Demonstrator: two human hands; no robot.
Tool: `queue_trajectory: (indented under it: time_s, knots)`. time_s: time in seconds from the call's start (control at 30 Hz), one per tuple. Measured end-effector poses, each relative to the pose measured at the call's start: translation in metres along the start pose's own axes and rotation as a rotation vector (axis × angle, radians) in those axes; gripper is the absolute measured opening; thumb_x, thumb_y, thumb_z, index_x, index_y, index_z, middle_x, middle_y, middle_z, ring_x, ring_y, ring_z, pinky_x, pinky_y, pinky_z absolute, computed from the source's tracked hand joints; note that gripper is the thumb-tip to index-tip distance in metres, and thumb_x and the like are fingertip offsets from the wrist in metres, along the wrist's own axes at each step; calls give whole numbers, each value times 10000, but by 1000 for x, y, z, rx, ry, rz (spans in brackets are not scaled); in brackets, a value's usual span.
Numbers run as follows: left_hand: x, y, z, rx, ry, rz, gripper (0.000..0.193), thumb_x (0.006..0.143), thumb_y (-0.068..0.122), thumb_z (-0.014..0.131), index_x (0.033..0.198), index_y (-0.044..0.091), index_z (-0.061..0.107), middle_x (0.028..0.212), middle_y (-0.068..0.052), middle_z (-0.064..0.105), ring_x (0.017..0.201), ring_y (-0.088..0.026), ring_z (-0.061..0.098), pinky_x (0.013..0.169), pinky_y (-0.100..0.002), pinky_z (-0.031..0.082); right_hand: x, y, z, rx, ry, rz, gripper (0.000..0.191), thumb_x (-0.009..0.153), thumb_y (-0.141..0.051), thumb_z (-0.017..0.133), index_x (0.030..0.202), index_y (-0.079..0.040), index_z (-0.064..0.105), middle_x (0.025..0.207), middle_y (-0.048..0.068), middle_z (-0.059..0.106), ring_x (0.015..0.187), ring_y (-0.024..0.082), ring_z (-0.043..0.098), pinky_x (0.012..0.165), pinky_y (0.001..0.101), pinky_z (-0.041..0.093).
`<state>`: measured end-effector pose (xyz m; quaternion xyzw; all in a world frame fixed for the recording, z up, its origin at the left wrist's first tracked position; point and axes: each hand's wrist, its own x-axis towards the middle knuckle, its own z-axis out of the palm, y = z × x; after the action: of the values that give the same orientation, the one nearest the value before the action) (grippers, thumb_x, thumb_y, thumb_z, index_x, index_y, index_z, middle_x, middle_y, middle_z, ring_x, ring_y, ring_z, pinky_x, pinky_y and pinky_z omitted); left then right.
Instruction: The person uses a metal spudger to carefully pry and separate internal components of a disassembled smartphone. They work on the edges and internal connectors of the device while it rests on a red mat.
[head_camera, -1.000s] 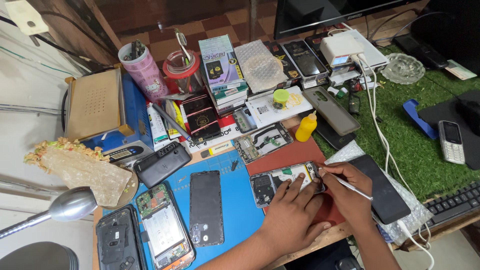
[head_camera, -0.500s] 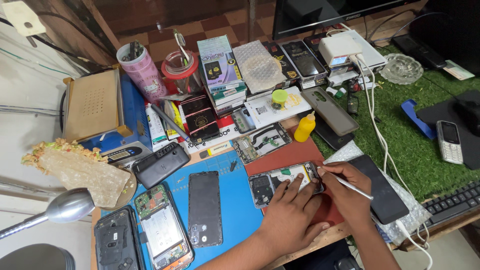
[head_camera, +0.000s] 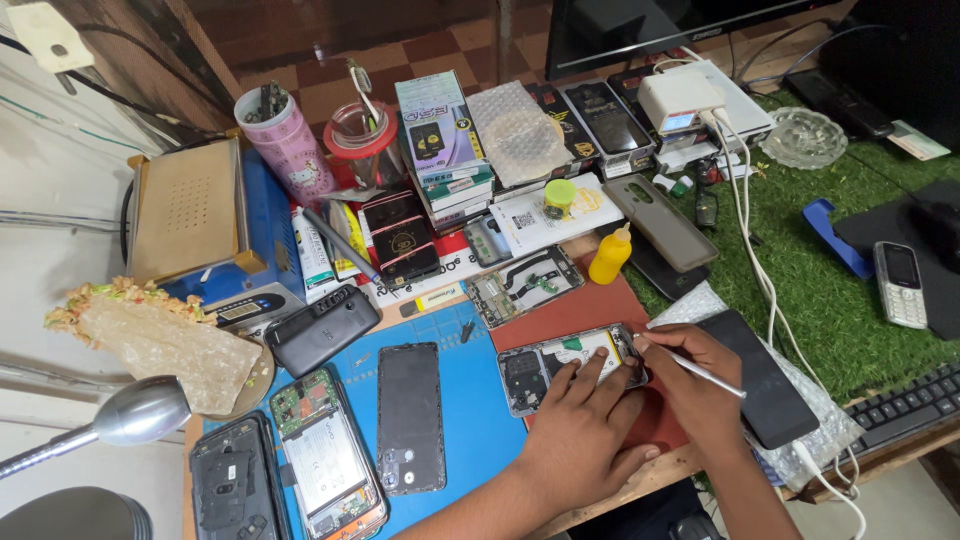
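The left hand (head_camera: 585, 430) presses flat on the opened phone (head_camera: 570, 362), which lies on the red mat (head_camera: 590, 305). The right hand (head_camera: 690, 385) pinches a thin metal tool (head_camera: 700, 370), tip at the phone's upper right edge. The step likely goes best with the phone pinned firmly and light, controlled pressure on the tip.

One head-worn view looks steeply down, close above a cluttered workbench (head_camera: 440, 420); hands enter bottom right of frame.
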<state>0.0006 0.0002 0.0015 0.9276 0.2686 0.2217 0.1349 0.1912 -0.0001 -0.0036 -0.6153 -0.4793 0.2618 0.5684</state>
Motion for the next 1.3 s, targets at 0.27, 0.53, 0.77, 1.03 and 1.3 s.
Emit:
queue_trajectory:
  time_s: [0.27, 0.53, 0.77, 1.03, 1.3]
  knots:
    - [0, 1, 0, -2, 15, 6, 593, 978, 497, 604, 1308, 6, 652, 1485, -243, 545, 1469, -467, 414, 1212, -598, 275, 0, 1, 1, 19, 1, -16, 117, 872, 6, 731, 985, 28, 755, 940, 73, 755, 818, 68, 668, 710, 211, 535]
    - [0, 1, -1, -7, 27, 5, 596, 972, 494, 608, 1312, 7, 653, 1476, -241, 549, 1464, -464, 423, 1212, -596, 279, 2, 1, 2, -37, -15, -10, 140, 856, 13, 745, 993, 31, 766, 943, 79, 761, 819, 76, 668, 714, 220, 534]
    - [-1, 0, -2, -1, 11, 7, 585, 976, 492, 605, 1301, 8, 655, 1484, -247, 544, 1466, -468, 418, 1210, -598, 272, 0, -3, 2, 29, -4, -29, 127, 878, 9, 731, 1000, 27, 760, 971, 88, 757, 857, 91, 688, 748, 224, 543]
    - [0, 0, -2, -1, 23, 12, 595, 978, 490, 603, 1319, 5, 651, 1481, -250, 542, 1463, -470, 421, 1212, -596, 276, 1, -1, 3, -25, -16, -79, 116, 864, 21, 738, 979, 32, 752, 972, 95, 760, 862, 106, 696, 753, 235, 553]
    - [-1, 0, -2, -11, 26, 9, 595, 968, 484, 612, 1324, 9, 649, 1481, -248, 543, 1462, -469, 421, 1208, -598, 276, 1, 0, 3, -13, -36, -128, 128, 859, 21, 745, 987, 30, 750, 991, 95, 754, 881, 105, 698, 773, 231, 552]
